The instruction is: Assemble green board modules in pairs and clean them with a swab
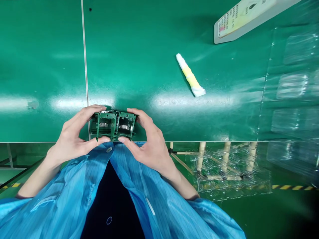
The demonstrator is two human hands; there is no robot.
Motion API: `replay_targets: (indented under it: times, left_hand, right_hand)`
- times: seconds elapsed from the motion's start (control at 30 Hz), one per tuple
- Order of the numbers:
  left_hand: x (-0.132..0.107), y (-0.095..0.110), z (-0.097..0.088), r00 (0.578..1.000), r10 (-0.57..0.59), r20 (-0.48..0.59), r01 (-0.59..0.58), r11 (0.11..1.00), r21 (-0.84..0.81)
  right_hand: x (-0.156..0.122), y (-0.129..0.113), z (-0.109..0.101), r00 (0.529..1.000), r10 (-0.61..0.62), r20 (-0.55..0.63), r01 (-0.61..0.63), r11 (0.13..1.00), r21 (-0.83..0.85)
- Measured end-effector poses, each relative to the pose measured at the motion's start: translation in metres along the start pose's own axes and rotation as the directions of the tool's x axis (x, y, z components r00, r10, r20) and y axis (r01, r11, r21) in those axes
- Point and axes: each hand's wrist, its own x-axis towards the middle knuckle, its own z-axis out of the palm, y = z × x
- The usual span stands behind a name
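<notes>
Two box-shaped green circuit board assemblies sit side by side at the table's front edge, between my hands. My left hand [77, 132] is closed around the left circuit board assembly [106, 124], fingers on its far side and thumb on the near side. In the same way my right hand [149, 139] grips the right circuit board assembly [126, 125]. Silvery metal parts show inside both. The two touch or nearly touch in the middle; whether they are joined I cannot tell. Their undersides are hidden.
A white and yellow brush-like tool or wrapped stick [190, 75] lies on the green table [139, 49]. Behind it at the right is a labelled pale container [239, 23]. Clear plastic trays [291, 88] lie along the right side, and more trays [231, 172] sit below the table edge.
</notes>
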Motion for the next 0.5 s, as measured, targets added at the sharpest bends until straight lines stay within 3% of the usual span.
replay_targets:
  times: [0.33, 0.5]
  left_hand:
    - [0.0006, 0.0004, 0.0022, 0.999, -0.041, -0.002, 0.041, 0.999, 0.022]
    - [0.0015, 0.0023, 0.0012, 0.999, 0.046, -0.024, -0.047, 0.998, -0.046]
  right_hand:
    - [-0.0031, -0.0024, -0.0007, 1.0, 0.003, 0.011, -0.002, 0.999, -0.048]
    - [-0.0039, -0.0053, -0.002, 0.998, -0.057, -0.004, 0.057, 0.995, -0.079]
